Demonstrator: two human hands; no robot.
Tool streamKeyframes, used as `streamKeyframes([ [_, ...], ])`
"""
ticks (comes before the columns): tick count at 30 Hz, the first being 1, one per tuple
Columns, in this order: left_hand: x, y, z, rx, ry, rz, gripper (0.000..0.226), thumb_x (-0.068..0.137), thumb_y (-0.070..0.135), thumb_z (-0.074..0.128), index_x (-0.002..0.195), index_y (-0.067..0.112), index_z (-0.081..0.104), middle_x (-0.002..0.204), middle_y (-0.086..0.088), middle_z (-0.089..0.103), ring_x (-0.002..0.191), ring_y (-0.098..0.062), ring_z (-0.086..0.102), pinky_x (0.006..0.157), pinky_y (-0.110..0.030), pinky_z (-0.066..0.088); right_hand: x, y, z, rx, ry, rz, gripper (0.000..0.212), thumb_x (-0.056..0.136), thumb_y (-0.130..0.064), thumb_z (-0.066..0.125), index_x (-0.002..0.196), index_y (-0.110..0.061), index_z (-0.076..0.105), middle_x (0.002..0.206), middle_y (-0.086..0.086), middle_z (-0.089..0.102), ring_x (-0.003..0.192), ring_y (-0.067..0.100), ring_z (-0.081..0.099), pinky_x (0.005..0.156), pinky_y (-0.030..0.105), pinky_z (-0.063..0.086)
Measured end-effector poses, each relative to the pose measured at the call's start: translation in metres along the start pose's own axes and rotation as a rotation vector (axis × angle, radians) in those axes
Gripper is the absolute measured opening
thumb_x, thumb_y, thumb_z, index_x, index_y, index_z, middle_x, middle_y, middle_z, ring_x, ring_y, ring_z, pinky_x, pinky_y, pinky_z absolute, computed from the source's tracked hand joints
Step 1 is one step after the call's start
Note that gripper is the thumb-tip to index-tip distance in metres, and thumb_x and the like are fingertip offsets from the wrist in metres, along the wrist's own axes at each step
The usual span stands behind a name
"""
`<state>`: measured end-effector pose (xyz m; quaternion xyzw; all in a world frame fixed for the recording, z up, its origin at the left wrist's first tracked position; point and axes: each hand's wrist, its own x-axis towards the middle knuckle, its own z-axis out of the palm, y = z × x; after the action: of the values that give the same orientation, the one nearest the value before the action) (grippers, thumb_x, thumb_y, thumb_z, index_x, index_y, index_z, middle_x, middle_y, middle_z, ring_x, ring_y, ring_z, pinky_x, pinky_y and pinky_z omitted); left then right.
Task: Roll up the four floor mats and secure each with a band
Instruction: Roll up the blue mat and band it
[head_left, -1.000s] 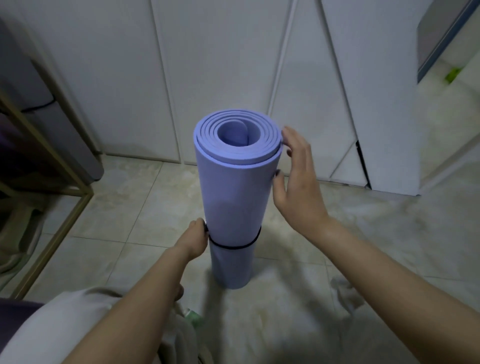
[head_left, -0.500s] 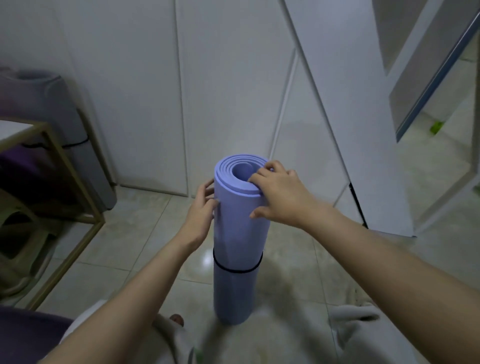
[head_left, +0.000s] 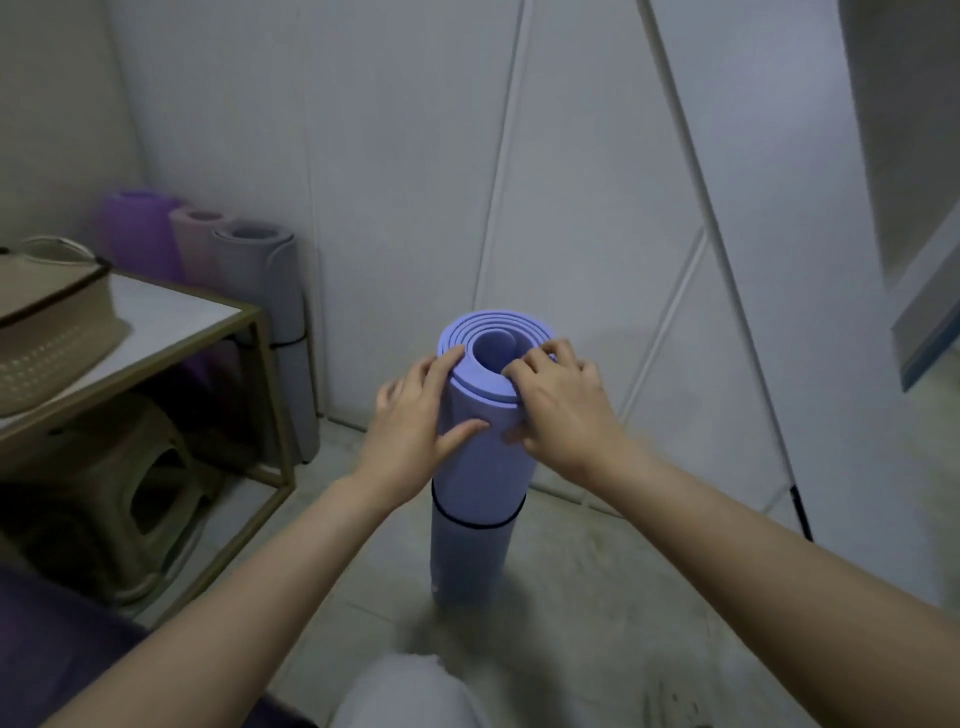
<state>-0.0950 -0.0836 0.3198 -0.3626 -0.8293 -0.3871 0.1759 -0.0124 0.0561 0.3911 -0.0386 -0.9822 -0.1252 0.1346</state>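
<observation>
Mat (head_left: 480, 470) upright, top clasped between left hand (head_left: 415, 434), right hand (head_left: 563, 410)

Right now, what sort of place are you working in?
Probably a home storage corner: tiled floor, white panelled closet doors, and three rolled mats stood beside a gold-framed table.
</observation>
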Motion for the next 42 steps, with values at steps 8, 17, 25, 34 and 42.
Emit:
streamKeyframes([
  [8, 0.050, -0.075, -0.037, 0.251, -0.002, -0.051, 0.067, 0.094, 0.037, 0.052, 0.150, 0.032, 0.016, 0.148, -0.004, 0.033, 0.136, -0.021, 0.031, 0.113, -0.039, 0.018, 0.100, -0.036, 0.032, 0.094, 0.137, -0.033, 0.050, 0.076, -0.027, 0.074, 0.119, -0.012, 0.052, 0.119, 0.006, 0.053, 0.122, 0.029, 0.038, 0.082, 0.037, 0.035],
  [17, 0.085, -0.223, -0.073, 0.619, -0.265, -0.416, 0.048, 0.101, 0.030, 0.035, 0.148, 0.029, 0.023, 0.153, -0.006, 0.023, 0.144, -0.024, 0.014, 0.117, -0.052, 0.008, 0.258, -0.080, 0.095, 0.022, 0.147, 0.057, 0.046, 0.078, -0.017, 0.070, 0.116, -0.015, 0.045, 0.122, 0.006, 0.045, 0.120, 0.029, 0.036, 0.088, 0.037, 0.034],
  [25, 0.097, -0.327, -0.073, 0.765, -0.452, -0.670, 0.050, 0.101, 0.031, 0.038, 0.148, 0.025, 0.023, 0.153, -0.008, 0.022, 0.143, -0.028, 0.016, 0.117, -0.055, 0.012, 0.366, -0.109, 0.144, 0.133, -0.012, 0.040, 0.063, 0.078, -0.004, 0.071, 0.128, -0.012, 0.034, 0.146, 0.012, 0.022, 0.130, 0.044, 0.030, 0.069, 0.037, 0.038],
  [34, 0.107, -0.373, -0.059, 0.905, -0.485, -0.713, 0.066, 0.099, 0.025, 0.042, 0.152, 0.025, 0.003, 0.159, -0.012, -0.004, 0.146, -0.034, -0.002, 0.115, -0.059, 0.005, 0.415, -0.128, 0.190, 0.131, 0.001, -0.056, 0.054, 0.092, 0.006, 0.040, 0.141, -0.004, 0.022, 0.151, 0.017, 0.022, 0.127, 0.043, 0.040, 0.083, 0.043, 0.042],
  [42, 0.101, -0.380, -0.056, 0.961, -0.420, -0.661, 0.080, 0.093, 0.028, 0.051, 0.151, 0.015, -0.002, 0.159, -0.009, 0.001, 0.146, -0.032, 0.003, 0.116, -0.055, 0.009, 0.423, -0.154, 0.198, 0.190, 0.038, -0.087, 0.081, 0.091, -0.032, 0.060, 0.149, -0.009, 0.009, 0.154, 0.021, 0.007, 0.120, 0.036, 0.045, 0.085, 0.038, 0.046],
])
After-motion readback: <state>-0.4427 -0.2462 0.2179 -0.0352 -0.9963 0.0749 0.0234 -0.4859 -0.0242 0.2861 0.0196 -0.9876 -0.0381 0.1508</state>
